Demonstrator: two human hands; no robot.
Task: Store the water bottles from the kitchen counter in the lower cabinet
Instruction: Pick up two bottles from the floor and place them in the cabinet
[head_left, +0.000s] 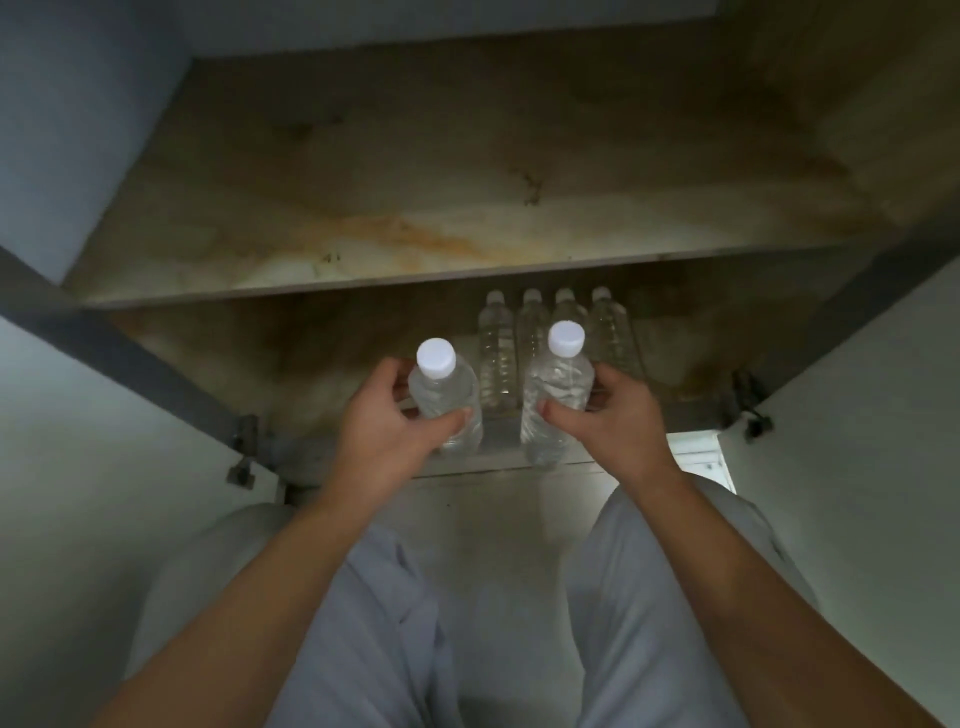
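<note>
Bottles (442, 391) gripped by left hand (387, 423) and right hand (610, 415).

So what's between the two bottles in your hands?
Only a gap; through it the head view shows a stored bottle standing farther back in the cabinet.

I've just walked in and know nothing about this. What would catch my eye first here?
The left hand grips a clear plastic water bottle with a white cap, and the right hand grips a second clear white-capped bottle, both upright at the front of the open lower cabinet. Behind them, four more clear bottles stand in a row under a stained brown wooden shelf.
</note>
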